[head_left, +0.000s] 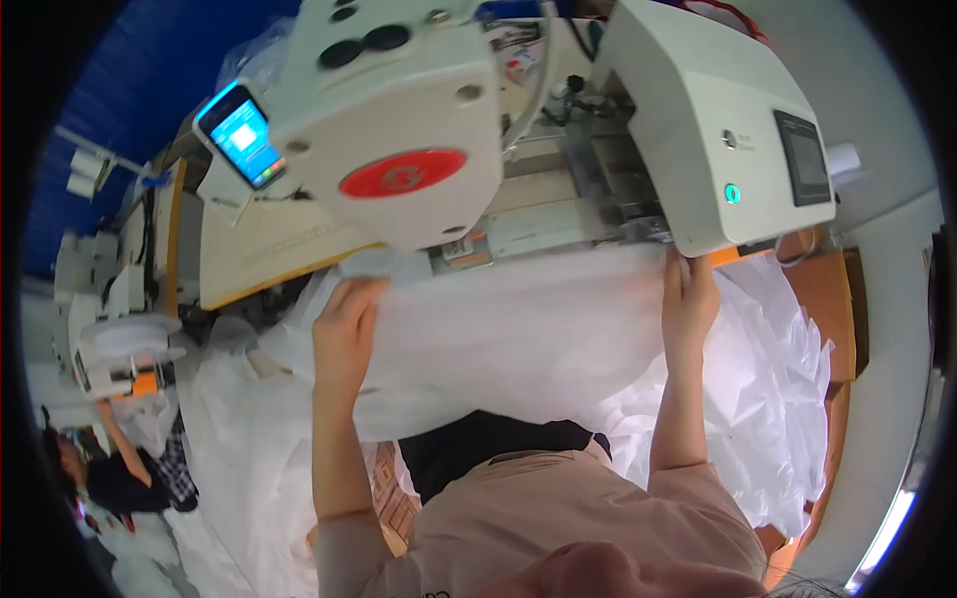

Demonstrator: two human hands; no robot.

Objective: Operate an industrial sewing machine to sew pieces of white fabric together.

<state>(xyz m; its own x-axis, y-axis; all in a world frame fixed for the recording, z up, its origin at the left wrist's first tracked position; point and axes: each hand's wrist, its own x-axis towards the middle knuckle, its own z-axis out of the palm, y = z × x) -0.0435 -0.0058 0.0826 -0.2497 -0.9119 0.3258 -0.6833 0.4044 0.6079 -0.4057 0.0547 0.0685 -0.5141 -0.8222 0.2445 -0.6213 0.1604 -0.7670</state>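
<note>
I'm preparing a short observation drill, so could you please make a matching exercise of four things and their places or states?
1. Left hand
2. Right hand
3. Smartphone
4. Oval badge

A. red, on the machine head
B. at the white sheet's left side
C. blue screen lit
D. just below the touchscreen housing

Pairs: 1-B; 2-D; 3-C; 4-A

Head camera, one: fisheye, facing down past beige T-shirt (568, 513) to white industrial sewing machine (419, 110); close range.

pale yellow-edged table (234, 261), white machine (399, 120) on top, white sheet (518, 339) along the front
</note>
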